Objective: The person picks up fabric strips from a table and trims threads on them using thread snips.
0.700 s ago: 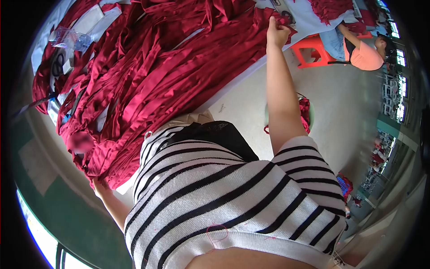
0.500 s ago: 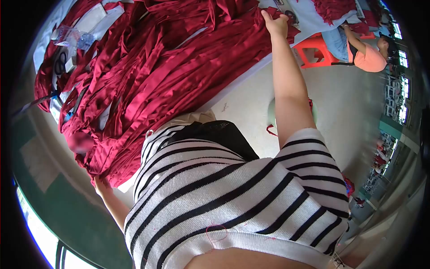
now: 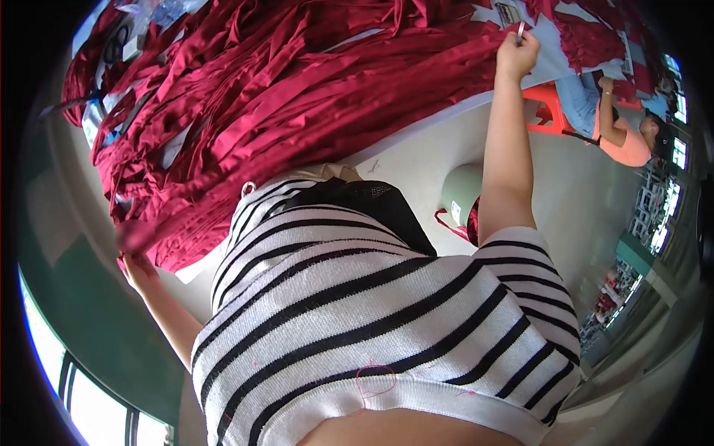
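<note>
Long strips of red fabric [image 3: 297,111] lie in folds across the white table [image 3: 416,128]. At the lower left end of the cloth, my left hand [image 3: 140,269] has its fingers closed on the fabric edge. My right hand [image 3: 518,56], at the upper right by the table's front edge, is closed around a small silvery tool [image 3: 520,30], too small to identify. The far right end of the strips lies against that hand.
Black-handled scissors [image 3: 115,44] and a clear plastic item [image 3: 169,10] lie at the upper left. A person in an orange top [image 3: 628,145] sits on a red stool [image 3: 547,111] at the right. A green bin [image 3: 462,192] stands on the floor.
My right hand has moved right along the table and now shows a small silvery tool. My left hand has shifted left and up with the fabric edge. The view has also shifted.
</note>
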`<action>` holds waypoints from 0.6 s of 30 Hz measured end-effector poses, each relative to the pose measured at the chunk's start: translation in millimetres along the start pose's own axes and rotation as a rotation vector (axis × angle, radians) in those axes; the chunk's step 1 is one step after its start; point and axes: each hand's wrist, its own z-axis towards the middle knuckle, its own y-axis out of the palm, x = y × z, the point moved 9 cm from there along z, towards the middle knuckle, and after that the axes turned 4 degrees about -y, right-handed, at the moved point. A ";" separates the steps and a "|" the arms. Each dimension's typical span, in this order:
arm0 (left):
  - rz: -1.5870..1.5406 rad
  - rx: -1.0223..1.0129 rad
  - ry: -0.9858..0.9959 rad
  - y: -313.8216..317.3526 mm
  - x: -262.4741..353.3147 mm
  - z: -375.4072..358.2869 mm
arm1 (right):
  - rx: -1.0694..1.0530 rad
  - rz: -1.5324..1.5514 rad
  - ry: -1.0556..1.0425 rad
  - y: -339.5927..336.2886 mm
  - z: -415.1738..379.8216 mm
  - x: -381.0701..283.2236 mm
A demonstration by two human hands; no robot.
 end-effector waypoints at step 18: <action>0.766 0.592 0.393 -0.5 18.9 -41.9 | 0.075 -0.178 -0.003 0.2 2.5 35.7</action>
